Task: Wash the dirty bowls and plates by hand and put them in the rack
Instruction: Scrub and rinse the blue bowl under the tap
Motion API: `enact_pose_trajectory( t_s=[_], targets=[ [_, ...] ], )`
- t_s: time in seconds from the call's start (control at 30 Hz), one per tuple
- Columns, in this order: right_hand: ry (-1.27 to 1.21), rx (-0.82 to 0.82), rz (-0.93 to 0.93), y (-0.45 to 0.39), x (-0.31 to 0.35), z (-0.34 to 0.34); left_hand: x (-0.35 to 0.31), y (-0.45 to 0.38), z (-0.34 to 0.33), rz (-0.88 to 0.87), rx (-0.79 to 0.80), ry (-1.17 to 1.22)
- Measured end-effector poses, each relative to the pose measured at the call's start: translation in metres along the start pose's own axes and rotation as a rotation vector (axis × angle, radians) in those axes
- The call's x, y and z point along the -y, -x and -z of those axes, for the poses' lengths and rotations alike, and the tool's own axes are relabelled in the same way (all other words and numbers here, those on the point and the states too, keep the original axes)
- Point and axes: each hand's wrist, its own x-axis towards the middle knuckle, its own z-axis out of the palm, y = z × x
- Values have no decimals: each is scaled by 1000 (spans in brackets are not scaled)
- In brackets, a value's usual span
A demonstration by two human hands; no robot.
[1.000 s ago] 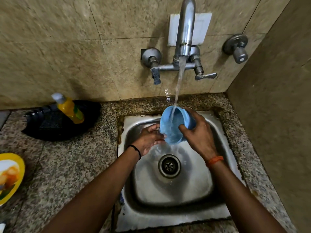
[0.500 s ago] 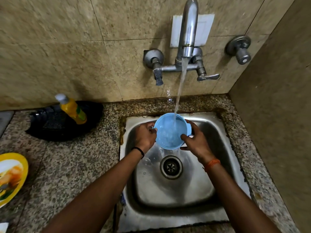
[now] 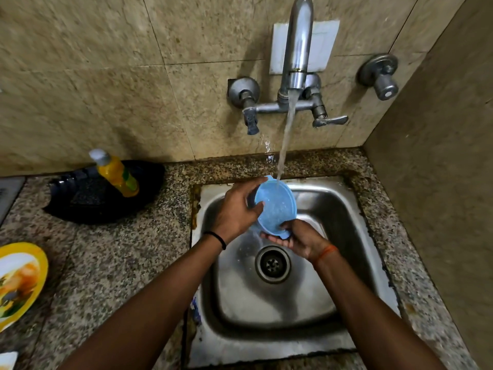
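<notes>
So the blue bowl [image 3: 276, 206] is up over the sink [image 3: 306, 340], around 12 o'clock from the drain [image 3: 272, 263], tipped so its inside faces the camera, with the tap [image 3: 298, 44] stream landing right at its top rim. Left hand [image 3: 236, 209] is wrapped round the bowl's left side, thumb hooked over the rim; the fingers go behind the bowl, so I can't see them. Right hand [image 3: 298, 237] cups the bottom edge at about 6 o'clock, palm up, fingers curled under the little blue tab there. How much of the bowl's outside is still dirty, no idea, it's all hidden. The inside just looks wet and splashy.

Off at 9 o'clock on the speckled table [image 3: 112, 263] there's a black dish rack [image 3: 80, 201] with a yellow soap bottle [image 3: 117, 173] standing in it; the bottle's label is too blurry to read. At the far left edge a yellow plate [image 3: 22, 281] with leftover food is cut off by the frame, so only part of it shows. There's also a white corner of something [image 3: 8, 360] at 7 o'clock, mostly out of shot, can't tell what it is. Sink's bottom right corner is covered by the right arm.
</notes>
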Motion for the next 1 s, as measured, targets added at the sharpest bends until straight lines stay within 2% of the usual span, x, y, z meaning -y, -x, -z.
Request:
enact_pose_trajectory(
  t_s=[0.1,0.2,0.27,0.3,0.4,0.47,0.53,0.6,0.67,0.73,0.77,0.87,0.9,1.0],
  targets=[
    [22,40,-108,1,5,-3,11,2,2,-126,208,-255],
    [190,25,-171,2,17,0,23,1,5,-313,256,-560],
    [363,21,-220,3,29,3,19,-4,6,-355,284,-585],
    [452,17,-240,3,35,4,15,-6,6,-319,306,-546],
    [667,-49,-240,1,50,4,6,-10,2,-77,336,-319],
    [747,-130,-142,3,61,0,13,-11,-2,119,284,-79],
    [911,-186,106,10,64,-11,19,-10,-8,369,184,250],
    [1183,-168,448,16,57,-25,17,-8,-14,619,122,533],
    [1263,-140,736,23,41,-42,15,-9,-21,745,111,683],
    [1069,-145,841,27,30,-57,11,-10,-24,823,83,788],
    [865,-112,800,29,29,-64,8,-10,-25,856,74,820],
    [96,126,513,25,36,-79,5,-6,-23,889,65,889],
    [-38,138,460,20,39,-79,5,-4,-23,889,62,915],
    [-3,-45,406,11,46,-77,5,-4,-22,897,66,967]
  ],
)
